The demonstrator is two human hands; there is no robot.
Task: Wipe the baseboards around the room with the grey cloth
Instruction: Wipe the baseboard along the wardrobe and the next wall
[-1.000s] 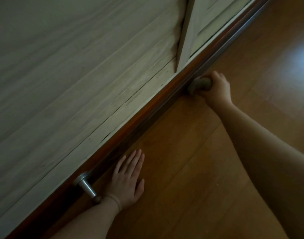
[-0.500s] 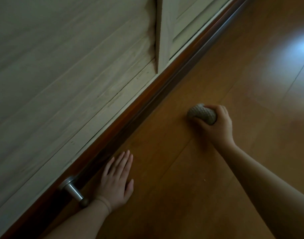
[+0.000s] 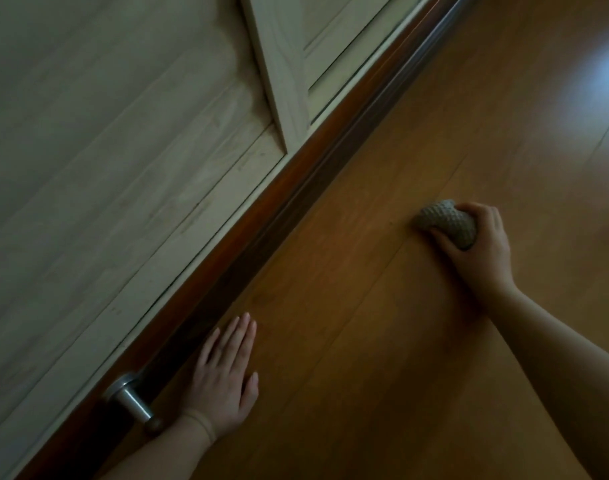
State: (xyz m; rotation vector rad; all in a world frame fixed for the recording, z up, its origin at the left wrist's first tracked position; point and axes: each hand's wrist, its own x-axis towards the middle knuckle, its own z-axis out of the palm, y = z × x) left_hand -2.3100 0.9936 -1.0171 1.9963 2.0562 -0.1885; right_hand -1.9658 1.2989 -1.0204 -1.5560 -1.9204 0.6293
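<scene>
Bare floor [image 3: 382,306] lies open along the baseboard [image 3: 261,230]. At seven o'clock a metal doorstop [image 3: 133,401] juts out across it.

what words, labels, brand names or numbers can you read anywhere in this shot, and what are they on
None: no readable text appears in this view.
The balled grey waffle-textured cloth, gripped in the right hand, shows no tag or label.
The silver metal doorstop on the dark red-brown wooden baseboard shows no marking.
The pale wood-grain wall panels and the orange-brown wooden floor, where the left hand rests flat, carry only grain and seams.
</scene>
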